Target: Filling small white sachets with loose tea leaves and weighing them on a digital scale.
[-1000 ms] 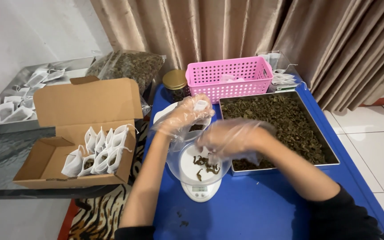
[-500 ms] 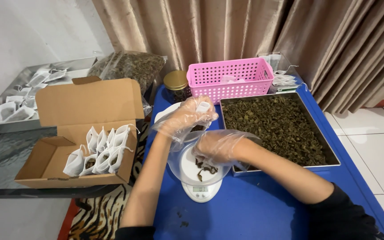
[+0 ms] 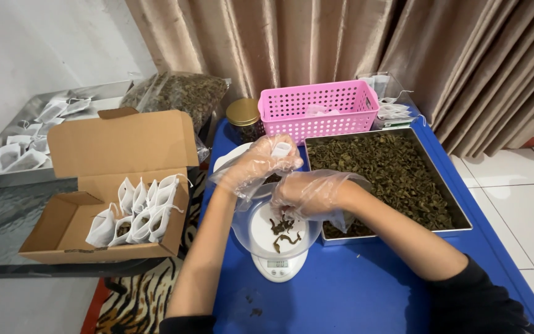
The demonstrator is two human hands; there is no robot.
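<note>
A small heap of dark dried leaves point(image 3: 283, 230) lies in a clear plastic bowl point(image 3: 246, 227) that sits on a white digital kitchen scale point(image 3: 278, 263), directly under the right hand point(image 3: 307, 193), which wears a loose transparent plastic glove and hovers with its fingers bunched downward just above the leaves; whether those fingers pinch any leaves cannot be told. The left hand point(image 3: 259, 162), gloved the same way, is a little higher and further back, its fingers closed around a small white paper filter bag point(image 3: 280, 150) held over the bowl's far edge. Right of the scale, a shallow rectangular metal tray point(image 3: 458, 218) is spread full of the same dried leaves. Behind it stands a pink perforated plastic basket point(image 3: 319, 111) with something white inside, and beside that a dark glass jar with a gold lid point(image 3: 243, 117). To the left, an open brown cardboard box point(image 3: 118, 204) holds a row of filled white drawstring bags standing upright. All of it rests on a blue table point(image 3: 366, 291), apart from the box, which sits on a grey glass surface.
</note>
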